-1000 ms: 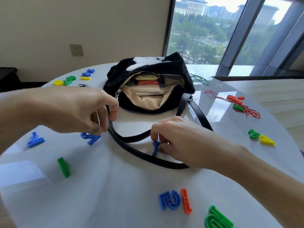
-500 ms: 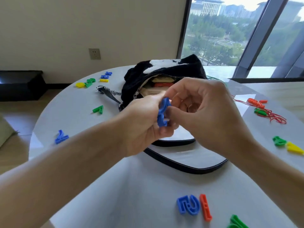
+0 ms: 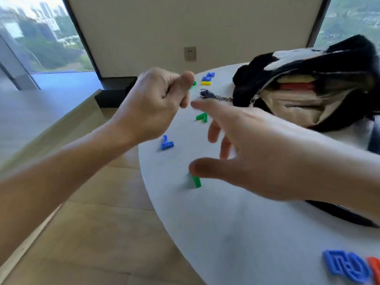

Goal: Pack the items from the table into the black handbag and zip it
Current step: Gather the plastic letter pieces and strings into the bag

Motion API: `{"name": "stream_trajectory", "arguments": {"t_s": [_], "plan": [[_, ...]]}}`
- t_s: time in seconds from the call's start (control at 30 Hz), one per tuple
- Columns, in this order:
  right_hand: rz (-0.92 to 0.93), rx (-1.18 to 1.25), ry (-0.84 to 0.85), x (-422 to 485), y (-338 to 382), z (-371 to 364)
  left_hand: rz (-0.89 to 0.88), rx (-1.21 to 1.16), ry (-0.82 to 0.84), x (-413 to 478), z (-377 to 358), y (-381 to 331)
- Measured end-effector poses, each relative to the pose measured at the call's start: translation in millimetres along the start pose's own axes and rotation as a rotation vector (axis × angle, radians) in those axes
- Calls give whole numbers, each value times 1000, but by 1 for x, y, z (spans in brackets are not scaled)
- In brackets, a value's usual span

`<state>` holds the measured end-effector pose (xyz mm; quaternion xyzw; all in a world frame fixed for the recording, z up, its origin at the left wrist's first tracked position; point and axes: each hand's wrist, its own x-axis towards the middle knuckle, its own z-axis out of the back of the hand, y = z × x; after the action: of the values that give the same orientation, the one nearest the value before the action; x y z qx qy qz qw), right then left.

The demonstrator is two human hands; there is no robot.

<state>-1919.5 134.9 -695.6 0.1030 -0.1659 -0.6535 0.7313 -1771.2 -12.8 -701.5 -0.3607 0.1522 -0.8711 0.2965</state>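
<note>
The black fluffy handbag [image 3: 308, 58] lies unzipped at the right on the white round table [image 3: 236, 233], beige lining and flat items showing inside. My left hand [image 3: 158, 103] is a closed fist raised over the table's left edge; the blue piece it took is hidden inside. My right hand [image 3: 257, 153] reaches left with fingers spread, holding nothing. Its thumb hovers just above a green piece [image 3: 196, 182], and its fingertips are near another green piece [image 3: 202, 117]. A blue piece [image 3: 167, 143] lies near the edge.
Blue and yellow pieces [image 3: 207, 78] and a keyring on a chain [image 3: 211, 95] lie beyond my hands. A blue number [image 3: 347, 268] and a red piece [image 3: 375, 268] sit at the bottom right. The bag's black strap [image 3: 339, 214] runs under my right forearm. Wooden floor lies left of the table.
The right hand let go of the blue piece, opened and swung left over the green pieces. The left hand closed round the blue piece. My view turned left.
</note>
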Motion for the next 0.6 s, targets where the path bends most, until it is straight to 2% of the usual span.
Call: {"name": "stream_trajectory", "arguments": {"t_s": [0.13,0.23,0.4,0.6], "plan": [[14,-71,192,12,8,-33,-6,353,193,-32,-3,42],[82,-99,163,15,5,-42,6,467,248,-38,-13,51],[39,56,152,9,-12,-31,94,569,369,-23,-23,54],[-56,194,61,-4,-37,-16,-5,656,469,-6,-28,51]]}}
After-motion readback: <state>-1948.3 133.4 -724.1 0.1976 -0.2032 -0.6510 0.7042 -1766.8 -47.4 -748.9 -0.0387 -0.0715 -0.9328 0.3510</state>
